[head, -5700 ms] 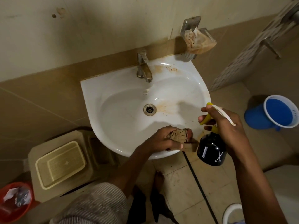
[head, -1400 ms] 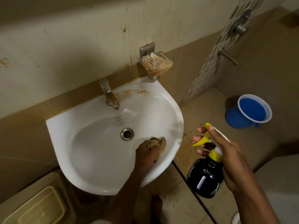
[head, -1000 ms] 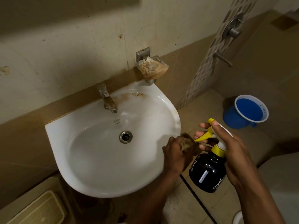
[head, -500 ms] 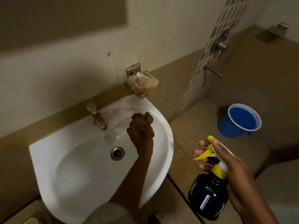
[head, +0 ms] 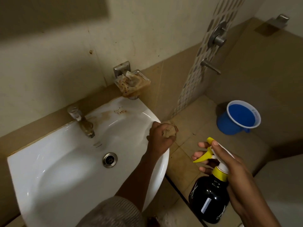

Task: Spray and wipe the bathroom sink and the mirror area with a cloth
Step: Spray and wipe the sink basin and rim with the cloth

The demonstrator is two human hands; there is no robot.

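Note:
A white wall-hung sink (head: 54, 169) fills the lower left, with brown stains on its back ledge beside the metal tap (head: 82, 122) and a drain (head: 110, 160) in the bowl. My left hand (head: 159, 138) is closed around a crumpled brown cloth (head: 170, 129) pressed on the sink's right rim. To the right of the sink, my right hand (head: 229, 174) holds a black spray bottle (head: 208, 199) with a yellow trigger, fingers on the trigger, over the floor. No mirror is in view.
A stained soap dish (head: 132, 84) hangs on the wall above the sink's back right corner. A blue bucket (head: 237, 118) stands on the tiled floor at right. Shower valve (head: 218, 36) and spout (head: 209, 67) project from the patterned wall strip.
My left hand with the cloth has slid from the back of the bowl near the stains out to the sink's right rim. The spray bottle stays in my right hand at right.

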